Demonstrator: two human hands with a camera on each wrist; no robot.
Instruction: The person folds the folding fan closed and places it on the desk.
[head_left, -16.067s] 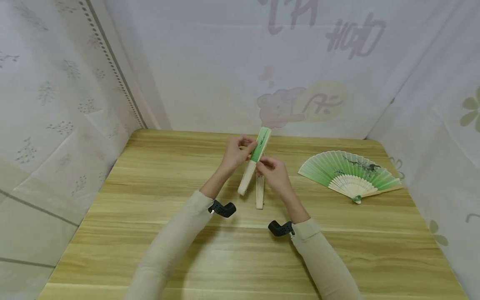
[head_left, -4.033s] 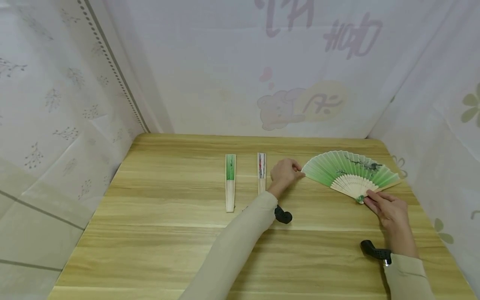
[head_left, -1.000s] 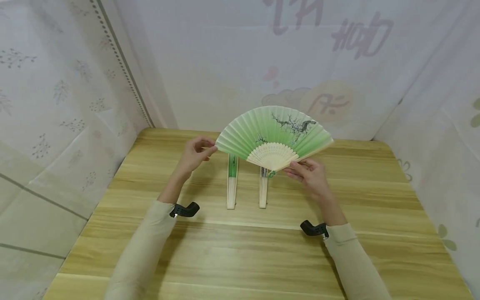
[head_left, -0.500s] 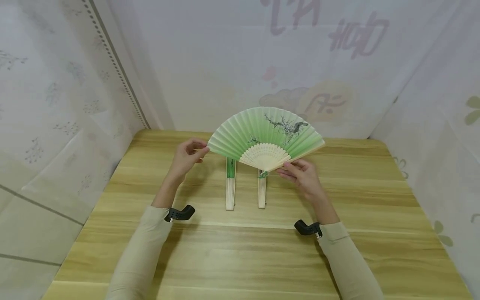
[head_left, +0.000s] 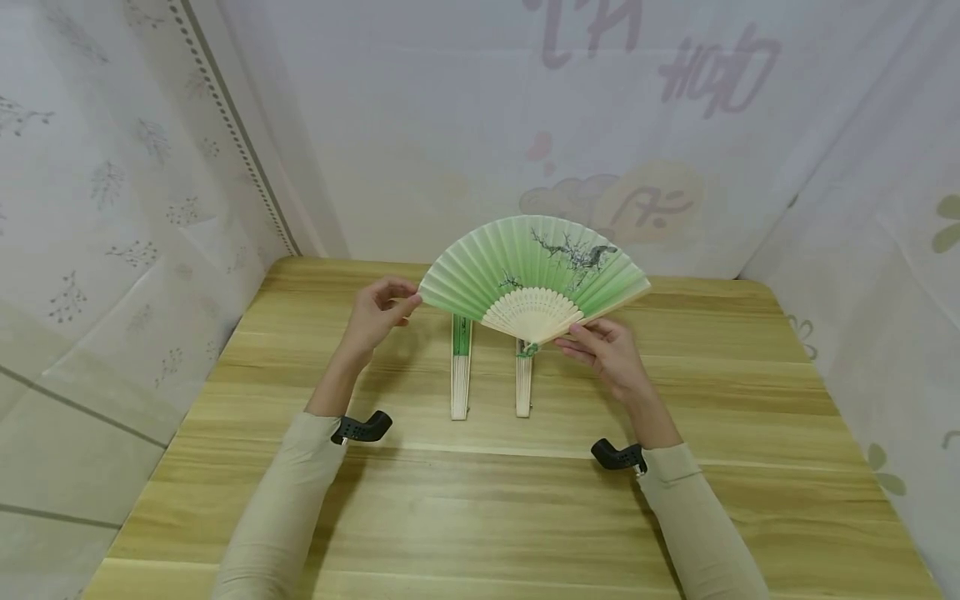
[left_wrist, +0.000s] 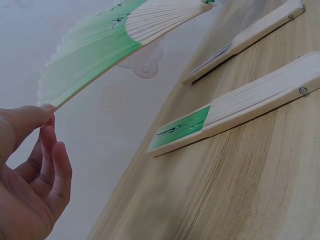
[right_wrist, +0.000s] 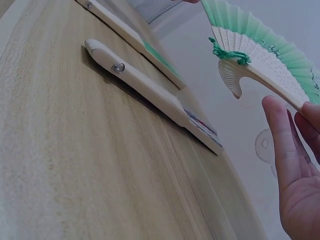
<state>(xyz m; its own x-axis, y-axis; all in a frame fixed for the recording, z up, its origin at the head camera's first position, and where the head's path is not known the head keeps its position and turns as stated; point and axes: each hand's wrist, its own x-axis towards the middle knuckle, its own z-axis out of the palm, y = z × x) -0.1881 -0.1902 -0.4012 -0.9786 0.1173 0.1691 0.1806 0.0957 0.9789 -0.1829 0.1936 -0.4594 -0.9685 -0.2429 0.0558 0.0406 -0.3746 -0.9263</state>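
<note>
A spread green folding fan (head_left: 517,258) with a dark branch print and pale ribs is held up above the table. At its left tip my left hand (head_left: 378,310) pinches the edge between thumb and finger, as the left wrist view confirms. My right hand (head_left: 609,354) pinches the right outer rib near the pivot, where a green cord (right_wrist: 230,54) is tied. Beneath it lie two folded fans: one with a green band (left_wrist: 182,127) on the left, and a folded fan with a greyish print (right_wrist: 150,92) on the right. The spread fan hides their far ends in the head view.
The wooden table (head_left: 465,517) reaches back to a pale printed curtain (head_left: 420,125). More curtain hangs along the left and right sides. A black wrist camera (head_left: 363,427) sits on the left cuff and another black wrist camera (head_left: 617,455) on the right.
Four seconds ago the spread fan was at the table's right; both hands have since lifted it and brought it left over the folded fans. Over the last half second it hardly moves.
</note>
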